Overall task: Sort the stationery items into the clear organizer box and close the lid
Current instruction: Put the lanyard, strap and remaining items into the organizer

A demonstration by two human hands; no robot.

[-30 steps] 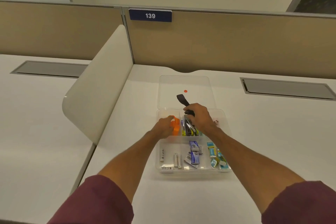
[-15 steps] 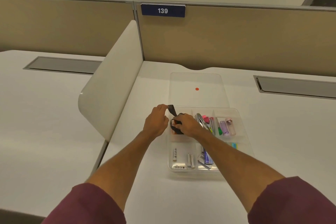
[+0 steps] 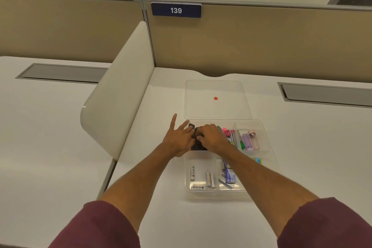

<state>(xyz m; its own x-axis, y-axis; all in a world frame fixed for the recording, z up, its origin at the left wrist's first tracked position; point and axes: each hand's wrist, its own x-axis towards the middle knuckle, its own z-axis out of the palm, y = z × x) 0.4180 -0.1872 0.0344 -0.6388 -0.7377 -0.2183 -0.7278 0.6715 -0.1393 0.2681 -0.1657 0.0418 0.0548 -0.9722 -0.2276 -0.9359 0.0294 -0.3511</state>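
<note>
R hand (image 3: 211, 137) fingers curl round the black item (image 3: 196, 138) in the far-left compartment of the organizer box (image 3: 270, 159), L hand (image 3: 177, 140) fingers splayed straight vs its left side, lid (image 3: 217, 110) open just beyond the box.

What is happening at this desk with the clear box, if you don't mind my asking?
A person is packing stationery into the clear organizer box. At its far-left compartment the right hand curls over a black item, while the left hand touches it with straight, spread fingers. Other compartments already hold batteries and pens. The lid lies flat on the desk beyond the box, not yet closed.
</note>
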